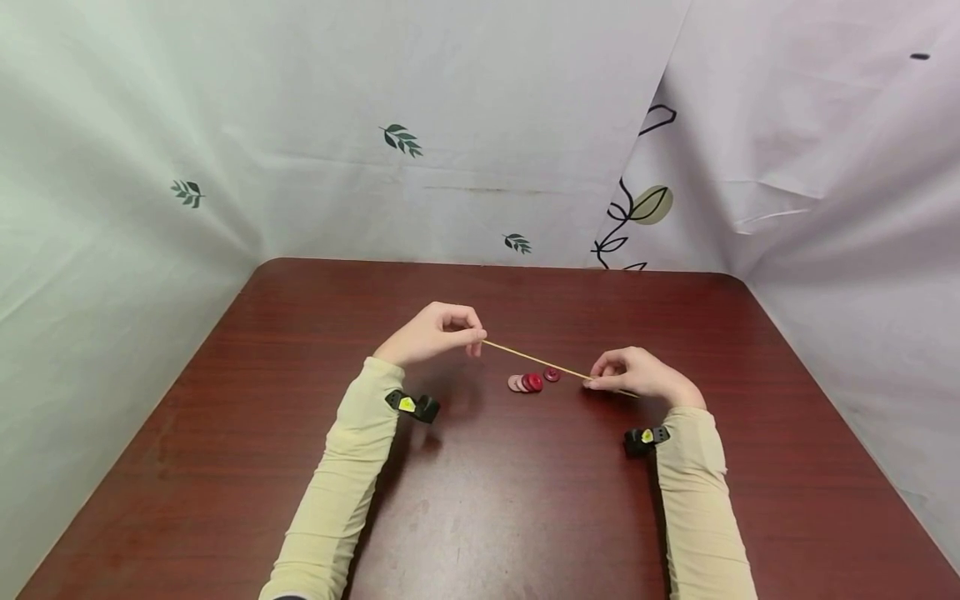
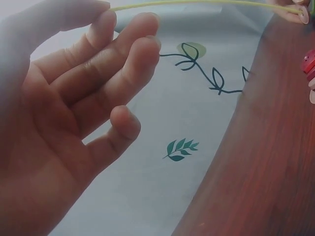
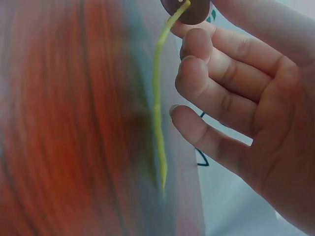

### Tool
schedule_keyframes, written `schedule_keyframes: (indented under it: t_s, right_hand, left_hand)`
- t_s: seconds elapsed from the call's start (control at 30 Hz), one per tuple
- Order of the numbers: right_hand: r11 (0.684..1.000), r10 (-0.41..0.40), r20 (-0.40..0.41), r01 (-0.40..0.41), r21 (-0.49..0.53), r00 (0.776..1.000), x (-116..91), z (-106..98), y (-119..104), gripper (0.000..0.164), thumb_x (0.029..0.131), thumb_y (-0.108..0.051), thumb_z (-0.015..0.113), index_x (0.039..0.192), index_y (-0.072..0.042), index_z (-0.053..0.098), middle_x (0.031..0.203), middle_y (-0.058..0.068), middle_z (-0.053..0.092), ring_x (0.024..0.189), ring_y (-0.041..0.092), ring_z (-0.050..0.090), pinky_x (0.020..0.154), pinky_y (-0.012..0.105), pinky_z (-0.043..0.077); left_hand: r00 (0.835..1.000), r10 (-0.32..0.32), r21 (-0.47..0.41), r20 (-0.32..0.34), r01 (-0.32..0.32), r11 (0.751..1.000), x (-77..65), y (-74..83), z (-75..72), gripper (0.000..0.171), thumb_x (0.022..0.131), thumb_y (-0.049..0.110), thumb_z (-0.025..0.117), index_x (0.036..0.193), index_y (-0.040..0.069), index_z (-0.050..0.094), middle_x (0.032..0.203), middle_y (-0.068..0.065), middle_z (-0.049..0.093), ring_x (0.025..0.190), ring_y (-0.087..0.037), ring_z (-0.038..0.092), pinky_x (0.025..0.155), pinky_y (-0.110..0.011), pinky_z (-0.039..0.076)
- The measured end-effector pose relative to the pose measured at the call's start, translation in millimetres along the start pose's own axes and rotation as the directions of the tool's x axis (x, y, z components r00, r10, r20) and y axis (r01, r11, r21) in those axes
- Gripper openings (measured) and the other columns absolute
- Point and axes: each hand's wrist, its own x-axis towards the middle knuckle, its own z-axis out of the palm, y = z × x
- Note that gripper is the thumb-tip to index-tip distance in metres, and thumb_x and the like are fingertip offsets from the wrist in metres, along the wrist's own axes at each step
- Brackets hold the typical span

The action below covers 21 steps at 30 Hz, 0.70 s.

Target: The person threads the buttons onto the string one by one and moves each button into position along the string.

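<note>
A thin yellow cord (image 1: 536, 359) stretches above the table between both hands, sloping down to the right. My left hand (image 1: 437, 333) pinches its left end between thumb and index finger, with the other fingers loosely bent. At the cord's right part, my right hand (image 1: 640, 374) pinches a dark button (image 3: 193, 14) by its edge. In the right wrist view the cord (image 3: 157, 98) passes through a hole in this button, and its free tail hangs below. On the table between the hands lie several overlapping buttons (image 1: 533, 382), pale pink to red, and one separate dark red button (image 1: 552, 374).
The reddish-brown wooden table (image 1: 480, 517) has rounded far corners. White cloth (image 1: 315, 100) with printed leaves hangs behind and along both sides. Black wrist cameras (image 1: 426, 408) are strapped over the pale yellow sleeves (image 1: 330, 492).
</note>
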Motion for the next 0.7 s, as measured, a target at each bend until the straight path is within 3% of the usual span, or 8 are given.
schedule_keyframes:
  t_s: [0.7]
  right_hand:
    - [0.997,0.045,0.026,-0.047,0.067,0.999,-14,-11,16,0.029,0.083,-0.032,0.075,0.094,-0.006,0.068,0.068,-0.003,0.058,0.061,0.008,0.051,0.060,0.023,0.042]
  left_hand:
    - [1.000,0.000,-0.004,0.010,0.000,1.000,-0.9,-0.3,0.4,0.015,0.093,0.016,0.064,0.079,0.010,0.065,0.073,-0.014,0.066,0.075,-0.018,0.063,0.075,-0.025,0.045]
